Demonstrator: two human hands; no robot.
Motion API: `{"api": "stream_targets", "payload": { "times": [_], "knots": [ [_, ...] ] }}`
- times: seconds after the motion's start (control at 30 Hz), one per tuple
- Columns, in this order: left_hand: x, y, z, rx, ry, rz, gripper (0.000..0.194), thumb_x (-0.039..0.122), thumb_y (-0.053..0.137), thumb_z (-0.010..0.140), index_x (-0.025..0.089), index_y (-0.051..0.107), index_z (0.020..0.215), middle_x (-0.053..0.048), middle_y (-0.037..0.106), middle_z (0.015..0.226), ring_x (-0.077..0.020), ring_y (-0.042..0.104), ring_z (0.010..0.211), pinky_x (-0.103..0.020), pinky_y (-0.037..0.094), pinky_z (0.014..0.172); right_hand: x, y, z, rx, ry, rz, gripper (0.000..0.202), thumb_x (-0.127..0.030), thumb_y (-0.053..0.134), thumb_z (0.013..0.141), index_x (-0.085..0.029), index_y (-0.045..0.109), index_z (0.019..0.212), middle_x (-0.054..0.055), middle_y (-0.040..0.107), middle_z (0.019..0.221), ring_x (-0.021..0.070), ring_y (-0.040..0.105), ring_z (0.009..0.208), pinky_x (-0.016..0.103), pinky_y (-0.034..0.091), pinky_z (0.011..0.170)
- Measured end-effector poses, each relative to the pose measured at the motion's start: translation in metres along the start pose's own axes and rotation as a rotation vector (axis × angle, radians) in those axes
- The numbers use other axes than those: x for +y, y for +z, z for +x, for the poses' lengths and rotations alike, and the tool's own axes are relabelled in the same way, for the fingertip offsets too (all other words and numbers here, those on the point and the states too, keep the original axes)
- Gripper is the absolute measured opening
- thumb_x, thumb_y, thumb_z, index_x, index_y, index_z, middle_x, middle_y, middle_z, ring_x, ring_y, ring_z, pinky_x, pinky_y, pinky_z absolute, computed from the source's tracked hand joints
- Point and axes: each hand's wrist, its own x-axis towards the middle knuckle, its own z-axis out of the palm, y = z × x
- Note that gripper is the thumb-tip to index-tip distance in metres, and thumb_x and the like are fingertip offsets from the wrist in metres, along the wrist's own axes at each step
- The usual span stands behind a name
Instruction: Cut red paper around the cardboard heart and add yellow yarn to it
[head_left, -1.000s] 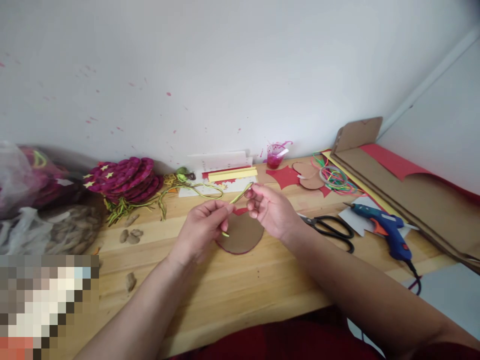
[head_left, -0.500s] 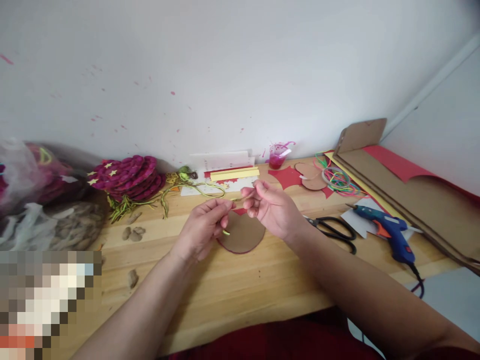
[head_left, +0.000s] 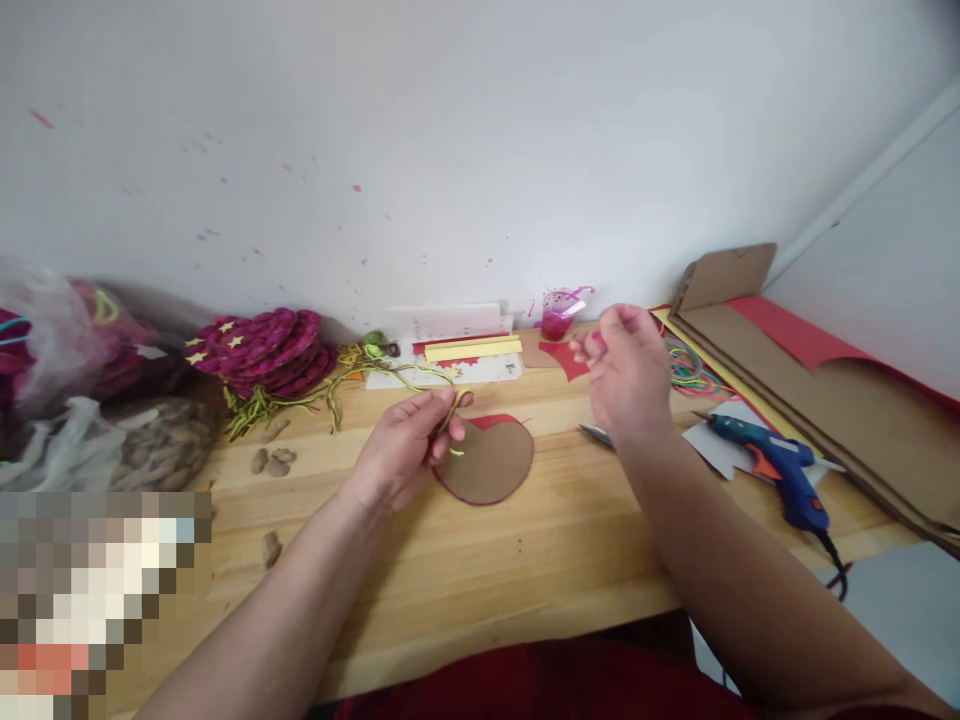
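Note:
My left hand (head_left: 409, 440) is closed on a yellow-green yarn (head_left: 461, 398), whose short end hangs below the fingers. My right hand (head_left: 630, 375) is raised farther right with its fingers pinched together; whatever they hold is too small to make out. Between and below the hands a round cardboard disc (head_left: 491, 465) with a dark edge and a red patch at its top lies on the wooden table (head_left: 525, 590). Scissors (head_left: 596, 435) lie partly hidden behind my right wrist.
Purple braided discs (head_left: 262, 350) and a peanut bag (head_left: 165, 450) are at the left. Paper strips (head_left: 472, 348) and a cup (head_left: 556, 318) stand near the wall. A blue glue gun (head_left: 780, 460) and cardboard sheets (head_left: 817, 400) lie at the right.
My right hand has moved right and up, away from my left hand, and now covers the scissors' handles. My left hand still holds the yarn. The view has shifted slightly.

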Motion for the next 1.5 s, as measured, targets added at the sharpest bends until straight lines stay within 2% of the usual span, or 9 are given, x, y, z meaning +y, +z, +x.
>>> {"api": "stream_targets", "payload": {
  "times": [0.2,0.3,0.4,0.5,0.77,0.87,1.03,1.27,1.5],
  "knots": [
    [0.003,-0.003,-0.003,-0.157,-0.033,0.06,0.032,0.043,0.079,0.08,0.012,0.073,0.084,-0.002,0.065,0.071,-0.0027,0.037,0.044,-0.018,0.023,0.044,0.006,0.013,-0.037,-0.724,0.379,-0.299,0.045,-0.063,0.062,0.091,-0.023,0.064,0.112,-0.002,0.057,0.068,0.0131,0.051,0.058,0.027,0.043,0.055],
    [0.004,-0.003,-0.003,-0.199,-0.029,0.093,0.031,0.042,0.078,0.082,0.012,0.072,0.081,-0.002,0.065,0.071,-0.0023,0.038,0.045,-0.018,0.023,0.044,0.011,0.016,-0.045,-0.914,0.344,-0.368,0.044,-0.061,0.051,0.097,-0.02,0.066,0.089,0.0,0.058,0.072,0.0116,0.048,0.059,0.026,0.039,0.054],
    [0.004,-0.003,-0.003,-0.158,-0.002,0.116,0.03,0.042,0.079,0.08,0.013,0.073,0.087,-0.003,0.067,0.069,-0.0032,0.04,0.045,-0.017,0.025,0.044,0.012,0.016,-0.043,-0.805,0.248,-0.466,0.046,-0.057,0.052,0.097,-0.021,0.059,0.071,-0.003,0.048,0.06,0.0114,0.042,0.055,0.025,0.032,0.053],
    [0.003,-0.003,-0.003,-0.123,-0.025,0.139,0.033,0.044,0.081,0.077,0.014,0.072,0.083,-0.004,0.068,0.067,-0.0049,0.044,0.046,-0.017,0.03,0.044,0.012,0.014,-0.038,-0.695,0.212,-0.48,0.044,-0.058,0.055,0.096,-0.021,0.057,0.07,-0.004,0.043,0.056,0.0118,0.04,0.053,0.026,0.03,0.053],
    [0.005,-0.003,-0.004,-0.113,-0.045,0.081,0.031,0.039,0.088,0.068,0.013,0.074,0.078,-0.002,0.065,0.065,-0.0032,0.045,0.045,-0.015,0.03,0.043,0.021,0.013,-0.036,-0.623,0.276,-0.477,0.042,-0.058,0.057,0.094,-0.021,0.059,0.073,-0.004,0.045,0.058,0.0118,0.042,0.054,0.027,0.031,0.055],
    [0.006,-0.005,-0.001,-0.022,0.024,0.048,0.029,0.036,0.087,0.069,0.012,0.075,0.08,-0.001,0.064,0.065,-0.0024,0.044,0.045,-0.015,0.028,0.042,0.023,0.012,-0.034,-0.54,0.374,-0.295,0.037,-0.057,0.057,0.092,-0.021,0.063,0.085,-0.005,0.043,0.06,0.0122,0.044,0.056,0.028,0.036,0.058],
    [0.006,-0.006,0.002,0.115,0.091,-0.004,0.029,0.034,0.086,0.068,0.012,0.073,0.081,0.0,0.066,0.071,-0.0016,0.045,0.044,-0.015,0.028,0.041,0.014,0.014,-0.033,-0.532,0.456,0.042,0.018,-0.035,0.066,0.084,-0.02,0.064,0.093,-0.005,0.047,0.066,0.0134,0.053,0.065,0.028,0.042,0.064],
    [-0.004,0.008,-0.006,-0.091,-0.096,0.082,0.028,0.037,0.079,0.078,0.012,0.071,0.086,-0.005,0.073,0.086,-0.0025,0.048,0.043,-0.016,0.031,0.04,0.005,0.021,-0.047,-0.659,0.462,0.191,0.012,-0.03,0.065,0.09,-0.021,0.062,0.097,-0.003,0.055,0.074,0.0152,0.064,0.074,0.031,0.049,0.072],
    [-0.01,0.007,-0.008,-0.255,-0.148,0.153,0.031,0.041,0.079,0.081,0.012,0.074,0.092,-0.009,0.073,0.091,-0.0029,0.049,0.048,-0.016,0.033,0.045,0.009,0.022,-0.05,-0.742,0.319,0.039,0.014,-0.03,0.065,0.093,-0.019,0.062,0.101,0.002,0.065,0.084,0.0136,0.062,0.075,0.027,0.052,0.063]
  ]
}}
